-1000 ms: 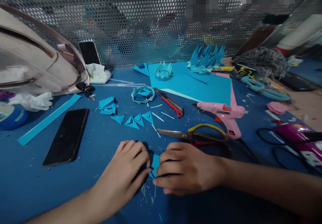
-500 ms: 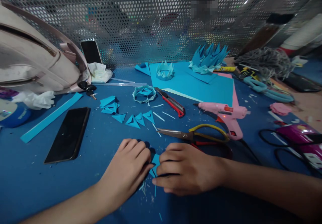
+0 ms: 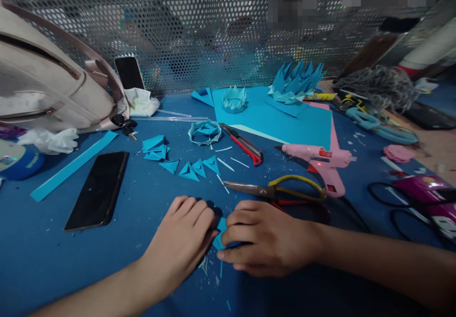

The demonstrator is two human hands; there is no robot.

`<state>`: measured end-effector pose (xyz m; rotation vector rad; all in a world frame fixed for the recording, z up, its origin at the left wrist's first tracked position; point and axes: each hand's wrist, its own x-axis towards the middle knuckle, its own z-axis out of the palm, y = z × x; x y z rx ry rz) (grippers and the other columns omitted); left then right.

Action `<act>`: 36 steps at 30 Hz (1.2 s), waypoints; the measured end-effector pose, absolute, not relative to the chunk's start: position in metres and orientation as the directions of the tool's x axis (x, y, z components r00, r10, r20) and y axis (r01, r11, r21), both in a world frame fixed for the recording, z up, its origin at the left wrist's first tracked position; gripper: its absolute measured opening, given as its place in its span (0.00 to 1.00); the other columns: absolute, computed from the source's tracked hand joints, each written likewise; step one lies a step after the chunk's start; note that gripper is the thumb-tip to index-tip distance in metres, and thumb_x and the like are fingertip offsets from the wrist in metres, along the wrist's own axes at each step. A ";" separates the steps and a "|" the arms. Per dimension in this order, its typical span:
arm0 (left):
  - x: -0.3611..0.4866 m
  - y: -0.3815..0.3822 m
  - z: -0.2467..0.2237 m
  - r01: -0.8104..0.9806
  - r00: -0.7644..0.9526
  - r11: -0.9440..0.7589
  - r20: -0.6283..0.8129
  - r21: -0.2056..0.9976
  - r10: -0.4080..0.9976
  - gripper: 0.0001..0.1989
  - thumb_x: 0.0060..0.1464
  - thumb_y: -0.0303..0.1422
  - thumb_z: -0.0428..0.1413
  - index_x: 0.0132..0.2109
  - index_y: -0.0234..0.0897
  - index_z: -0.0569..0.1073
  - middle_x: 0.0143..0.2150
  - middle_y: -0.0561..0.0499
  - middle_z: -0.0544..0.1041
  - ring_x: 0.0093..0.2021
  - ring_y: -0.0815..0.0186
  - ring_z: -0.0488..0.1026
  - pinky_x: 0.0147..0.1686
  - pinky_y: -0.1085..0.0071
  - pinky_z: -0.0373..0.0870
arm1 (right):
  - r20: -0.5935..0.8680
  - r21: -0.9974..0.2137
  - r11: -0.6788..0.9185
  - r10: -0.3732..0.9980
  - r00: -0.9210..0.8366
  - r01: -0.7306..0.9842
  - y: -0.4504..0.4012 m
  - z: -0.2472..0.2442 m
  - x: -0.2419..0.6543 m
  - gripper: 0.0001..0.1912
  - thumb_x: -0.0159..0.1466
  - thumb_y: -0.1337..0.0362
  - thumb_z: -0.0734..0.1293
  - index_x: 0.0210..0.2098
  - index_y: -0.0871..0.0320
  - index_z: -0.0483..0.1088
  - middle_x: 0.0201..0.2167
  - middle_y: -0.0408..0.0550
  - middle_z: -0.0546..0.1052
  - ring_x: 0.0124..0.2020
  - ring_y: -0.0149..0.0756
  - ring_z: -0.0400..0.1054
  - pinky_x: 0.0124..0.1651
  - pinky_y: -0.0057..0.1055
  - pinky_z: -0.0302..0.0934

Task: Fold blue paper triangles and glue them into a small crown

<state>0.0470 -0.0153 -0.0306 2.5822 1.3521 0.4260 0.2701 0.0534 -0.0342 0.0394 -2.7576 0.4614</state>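
Observation:
Low on the blue tabletop, a small piece of blue paper lies between my two hands, largely covered by them. My left hand is closed, its fingers curled and its thumb at the paper's left side. Across from it, my right hand bends its fingers over the paper's right side. Just beyond sit several folded blue paper triangles and a ring of folded paper. Scissors with yellow and red handles lie behind my right hand.
A pink glue gun and a red box cutter lie farther back. Left are a black phone, a blue paper strip and a pale backpack. Blue sheets and a spiky paper piece lie before the perforated metal panel.
Both hands stay at the small blue paper with almost no visible movement. The whole view has shifted very slightly.

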 end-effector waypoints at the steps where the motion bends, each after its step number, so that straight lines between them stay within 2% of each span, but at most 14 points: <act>1: 0.044 -0.017 -0.030 0.763 0.539 -0.578 0.211 0.289 0.816 0.10 0.69 0.30 0.44 0.40 0.35 0.68 0.36 0.48 0.72 0.36 0.59 0.66 0.41 0.58 0.60 | 0.337 -0.317 0.945 0.030 -0.941 -0.083 0.054 -0.034 0.270 0.11 0.72 0.60 0.61 0.50 0.54 0.71 0.44 0.43 0.79 0.45 0.33 0.67 0.49 0.36 0.54; 3: 0.037 -0.024 -0.028 0.735 0.547 -0.637 0.351 0.232 0.760 0.10 0.69 0.30 0.45 0.45 0.34 0.71 0.41 0.47 0.76 0.41 0.59 0.69 0.48 0.56 0.61 | 0.346 -0.318 0.943 0.023 -0.938 -0.094 0.055 -0.033 0.270 0.11 0.71 0.60 0.63 0.50 0.55 0.72 0.44 0.43 0.79 0.45 0.34 0.67 0.48 0.36 0.55; 5: 0.029 -0.035 -0.029 0.674 0.612 -0.730 0.469 0.113 0.637 0.11 0.69 0.29 0.46 0.48 0.36 0.74 0.47 0.48 0.78 0.48 0.59 0.71 0.55 0.56 0.59 | 0.357 -0.307 0.945 0.009 -0.934 -0.108 0.056 -0.032 0.269 0.11 0.69 0.60 0.65 0.49 0.56 0.72 0.44 0.42 0.78 0.44 0.34 0.67 0.46 0.36 0.55; 8: 0.021 -0.053 -0.037 0.583 0.737 -0.807 0.481 -0.094 0.475 0.16 0.70 0.30 0.45 0.51 0.35 0.77 0.56 0.50 0.76 0.58 0.62 0.68 0.64 0.63 0.56 | 0.342 -0.286 0.951 -0.011 -0.940 -0.115 0.057 -0.029 0.269 0.09 0.69 0.61 0.65 0.46 0.57 0.73 0.43 0.42 0.78 0.43 0.34 0.67 0.44 0.36 0.56; 10: 0.018 -0.060 -0.046 0.587 0.751 -0.797 0.463 -0.142 0.471 0.20 0.71 0.27 0.40 0.53 0.34 0.76 0.59 0.50 0.74 0.61 0.62 0.67 0.68 0.63 0.51 | 0.329 -0.283 0.953 -0.012 -0.944 -0.111 0.057 -0.028 0.269 0.09 0.69 0.61 0.65 0.46 0.56 0.73 0.43 0.42 0.78 0.43 0.34 0.68 0.45 0.35 0.56; 12: 0.017 -0.063 -0.055 0.569 0.783 -0.811 0.395 -0.140 0.481 0.23 0.70 0.24 0.37 0.57 0.33 0.74 0.62 0.48 0.72 0.64 0.61 0.65 0.70 0.62 0.46 | 0.326 -0.290 0.951 -0.005 -0.945 -0.105 0.057 -0.028 0.268 0.09 0.69 0.61 0.64 0.46 0.56 0.74 0.43 0.42 0.78 0.43 0.33 0.68 0.45 0.35 0.57; 14: 0.016 -0.063 -0.061 0.589 0.752 -0.802 0.431 -0.102 0.498 0.24 0.71 0.25 0.36 0.57 0.31 0.74 0.62 0.45 0.72 0.65 0.59 0.65 0.70 0.59 0.46 | 0.331 -0.295 0.950 0.002 -0.944 -0.102 0.057 -0.028 0.268 0.09 0.69 0.61 0.65 0.46 0.56 0.74 0.43 0.42 0.78 0.43 0.33 0.68 0.46 0.35 0.58; 17: 0.014 -0.061 -0.064 0.561 0.786 -0.818 0.390 -0.124 0.480 0.24 0.71 0.24 0.35 0.59 0.30 0.72 0.64 0.42 0.70 0.64 0.58 0.66 0.71 0.57 0.44 | 0.346 -0.294 0.950 0.002 -0.938 -0.107 0.057 -0.029 0.268 0.09 0.69 0.61 0.64 0.46 0.56 0.74 0.43 0.42 0.78 0.43 0.32 0.68 0.46 0.35 0.59; 21: 0.013 -0.060 -0.064 0.545 0.815 -0.819 0.347 -0.181 0.465 0.24 0.71 0.23 0.35 0.61 0.29 0.70 0.63 0.42 0.70 0.63 0.59 0.68 0.71 0.55 0.42 | 0.380 -0.301 0.946 0.000 -0.925 -0.123 0.058 -0.031 0.267 0.09 0.69 0.62 0.65 0.45 0.58 0.74 0.42 0.42 0.79 0.42 0.34 0.68 0.46 0.35 0.59; 28: 0.013 -0.060 -0.064 0.546 0.815 -0.821 0.333 -0.167 0.474 0.24 0.70 0.22 0.35 0.62 0.28 0.69 0.64 0.42 0.70 0.65 0.58 0.65 0.71 0.56 0.43 | 0.386 -0.328 0.937 0.015 -0.922 -0.122 0.057 -0.031 0.267 0.10 0.69 0.62 0.64 0.45 0.59 0.74 0.42 0.43 0.78 0.42 0.34 0.67 0.45 0.36 0.60; 32: 0.014 -0.061 -0.065 0.555 0.808 -0.815 0.340 -0.165 0.481 0.23 0.70 0.24 0.35 0.62 0.27 0.69 0.64 0.41 0.70 0.65 0.58 0.65 0.71 0.56 0.43 | 0.385 -0.330 0.936 0.017 -0.923 -0.120 0.058 -0.030 0.266 0.10 0.69 0.63 0.64 0.46 0.59 0.74 0.41 0.43 0.78 0.41 0.34 0.67 0.45 0.36 0.60; 36: 0.018 -0.061 -0.067 0.608 0.744 -0.787 0.425 -0.109 0.516 0.21 0.71 0.27 0.39 0.59 0.28 0.72 0.61 0.43 0.73 0.64 0.58 0.66 0.71 0.57 0.45 | 0.377 -0.331 0.937 0.020 -0.926 -0.115 0.057 -0.030 0.265 0.10 0.69 0.63 0.63 0.46 0.59 0.74 0.42 0.43 0.79 0.40 0.34 0.68 0.45 0.36 0.61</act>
